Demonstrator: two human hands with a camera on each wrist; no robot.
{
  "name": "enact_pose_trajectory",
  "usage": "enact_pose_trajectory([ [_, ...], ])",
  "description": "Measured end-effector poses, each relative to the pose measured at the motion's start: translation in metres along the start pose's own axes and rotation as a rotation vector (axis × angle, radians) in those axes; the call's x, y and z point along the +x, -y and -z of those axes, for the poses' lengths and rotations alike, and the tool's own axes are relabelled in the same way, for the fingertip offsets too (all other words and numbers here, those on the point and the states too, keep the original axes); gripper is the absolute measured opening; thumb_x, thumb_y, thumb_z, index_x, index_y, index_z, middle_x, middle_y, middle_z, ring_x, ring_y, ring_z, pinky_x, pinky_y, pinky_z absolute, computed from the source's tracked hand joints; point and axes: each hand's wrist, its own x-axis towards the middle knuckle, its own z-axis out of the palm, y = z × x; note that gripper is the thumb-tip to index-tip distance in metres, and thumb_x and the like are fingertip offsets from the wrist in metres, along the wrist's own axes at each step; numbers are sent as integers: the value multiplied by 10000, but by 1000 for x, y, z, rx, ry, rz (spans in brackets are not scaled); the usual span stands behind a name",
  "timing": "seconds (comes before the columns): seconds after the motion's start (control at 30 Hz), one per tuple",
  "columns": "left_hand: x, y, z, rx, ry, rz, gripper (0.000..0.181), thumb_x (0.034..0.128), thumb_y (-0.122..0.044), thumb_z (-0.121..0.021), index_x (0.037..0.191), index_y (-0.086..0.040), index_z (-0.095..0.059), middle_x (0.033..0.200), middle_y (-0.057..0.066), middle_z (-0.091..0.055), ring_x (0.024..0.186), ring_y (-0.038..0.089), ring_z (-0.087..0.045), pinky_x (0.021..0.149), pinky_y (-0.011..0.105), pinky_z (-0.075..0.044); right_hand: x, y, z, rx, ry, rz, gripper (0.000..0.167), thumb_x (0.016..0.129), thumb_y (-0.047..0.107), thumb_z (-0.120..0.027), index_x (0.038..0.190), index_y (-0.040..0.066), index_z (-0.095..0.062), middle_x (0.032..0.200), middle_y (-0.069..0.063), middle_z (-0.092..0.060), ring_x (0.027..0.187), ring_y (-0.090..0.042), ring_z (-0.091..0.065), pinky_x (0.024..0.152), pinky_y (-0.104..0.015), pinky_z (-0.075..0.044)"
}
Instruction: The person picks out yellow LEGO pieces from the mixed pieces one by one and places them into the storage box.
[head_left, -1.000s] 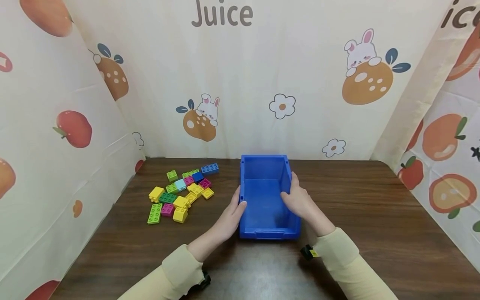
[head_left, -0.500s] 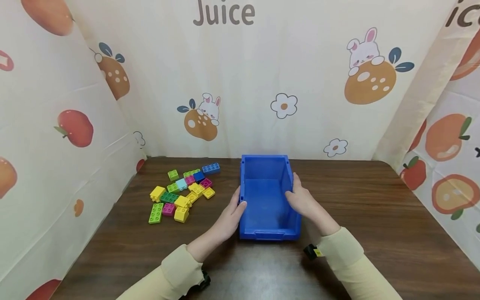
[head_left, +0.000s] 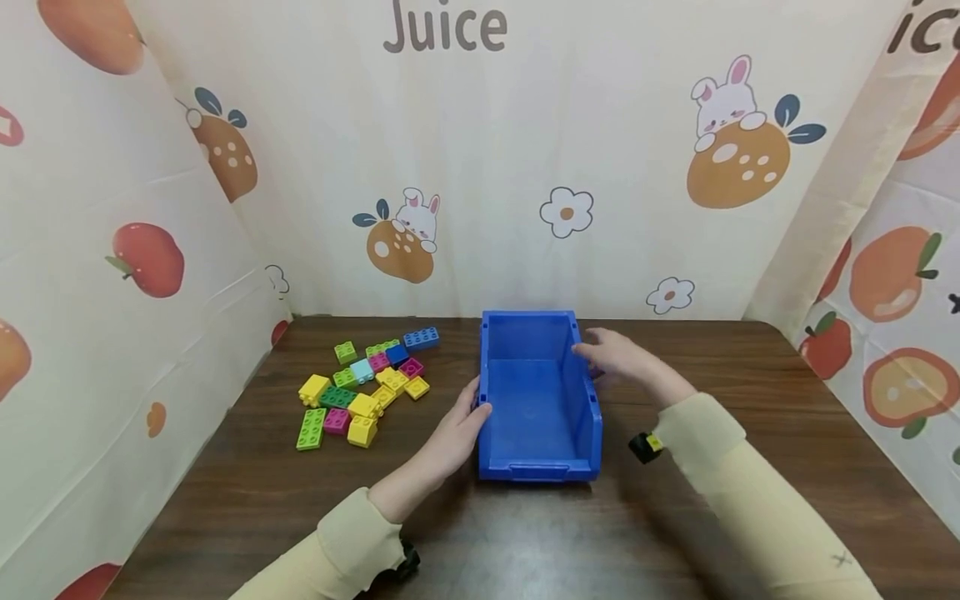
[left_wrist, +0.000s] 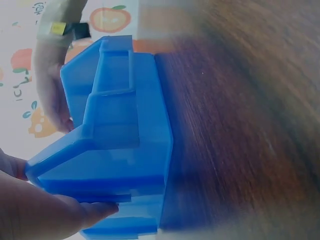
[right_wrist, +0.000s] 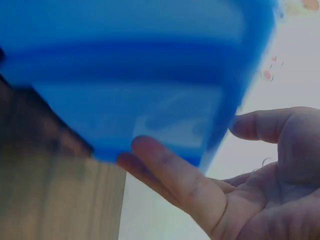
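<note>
A blue plastic bin (head_left: 540, 472) with a low front edge sits mid-table, with nothing inside. My left hand (head_left: 452, 433) grips its left wall, thumb over the rim and fingers outside; the left wrist view shows the bin (left_wrist: 112, 162) held there. At the right rear, my right hand (head_left: 624, 360) lies beside the right wall, with its thumb at the rim. The right wrist view has this hand (right_wrist: 240, 195) with loosely extended fingers close to the outer wall and the thumb spread apart; whether the fingertips touch the bin is unclear.
To the left of the bin lie several loose toy building bricks, among them a yellow brick (head_left: 362, 432), a light green brick (head_left: 311, 429) and a blue brick (head_left: 422, 337). The brown wooden table (head_left: 750, 417) meets a printed curtain (head_left: 480, 167) at its back edge.
My right hand has loosened from the bin's right wall and moved up toward its rear corner, thumb coming out from inside. My left hand and the bin have stayed nearly still.
</note>
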Motion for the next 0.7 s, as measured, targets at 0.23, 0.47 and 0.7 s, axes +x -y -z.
enact_pose_trajectory([
  [0.23,0,1,1,-18,0,10,587,1021,-351,-341,1520,-143,-112,1569,103,-164,1434,325,-165,1112,554,-226,27,10,13,45,93,-40,614,1013,246,-378,1457,-99,-132,1357,-379,-381,1173,-493,-496,866,-503,-513],
  [0.47,0,3,2,-6,-5,-4,583,1024,-353,-341,1520,-143,-119,1567,102,-176,1433,321,-174,1111,545,-234,43,15,11,6,61,-20,518,996,199,-412,1397,-105,-286,1359,-333,-415,1174,-460,-504,856,-506,-519],
  [0.7,-3,3,2,-3,-3,-11,573,1028,-340,-334,1519,-136,-118,1564,110,-185,1429,331,-181,1108,549,-235,49,17,6,-131,2,-13,440,987,179,-402,1297,-132,-412,1200,-311,-548,966,-356,-624,746,-415,-572],
])
